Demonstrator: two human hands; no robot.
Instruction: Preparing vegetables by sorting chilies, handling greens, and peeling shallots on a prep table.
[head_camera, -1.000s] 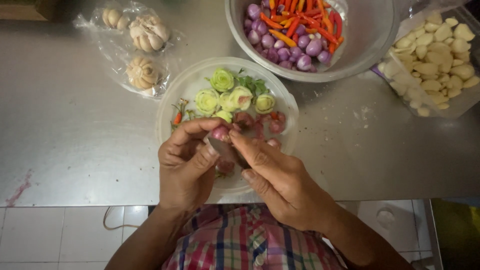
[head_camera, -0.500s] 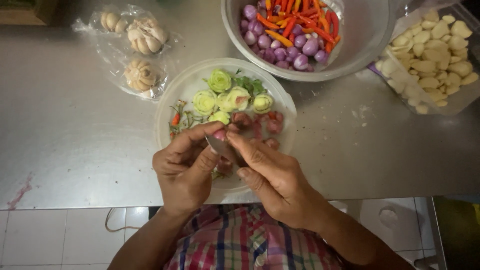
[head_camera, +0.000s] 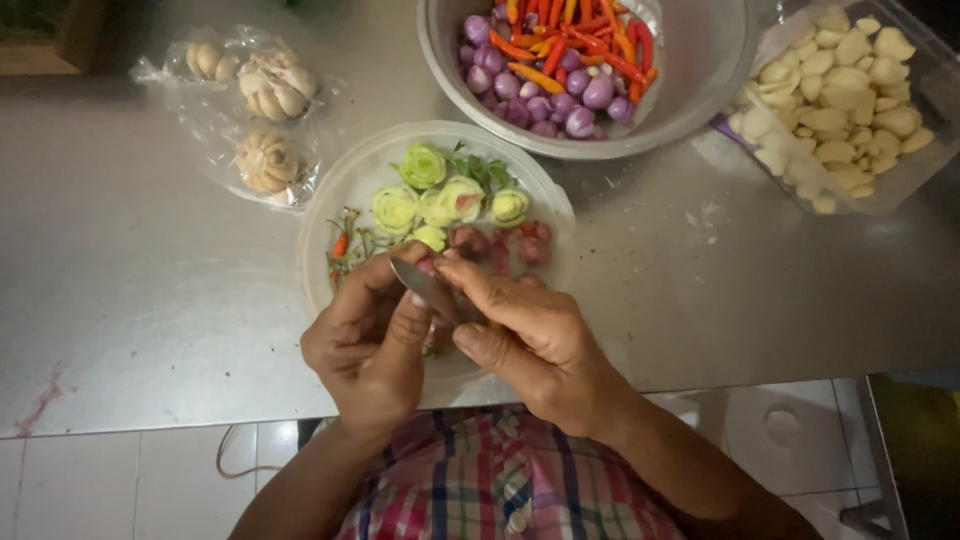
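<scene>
**Peeling over the plate, with the sorted piles within reach**

The right hand (head_camera: 535, 345) was closed around a small knife (head_camera: 428, 287), its blade angled up and to the left so the edge met what the left hand (head_camera: 368, 340) gripped. That hand was curled tight on a small reddish shallot (head_camera: 428, 268), mostly hidden by the fingers. Both hands hovered low over the near rim of a clear plate (head_camera: 325, 215), apparently so trimmings would drop onto it rather than onto the worktop (head_camera: 140, 300).

On the plate lay pale green trimmed ends (head_camera: 440, 195), reddish peels (head_camera: 510, 245) and chilli stems (head_camera: 343, 245). Just beyond stood a metal bowl (head_camera: 700, 70) of peeled shallots and red and orange chillies. To the right, a clear tray (head_camera: 920, 160) held peeled garlic cloves; to the left, whole garlic bulbs (head_camera: 270, 120) sat in a plastic bag.
</scene>
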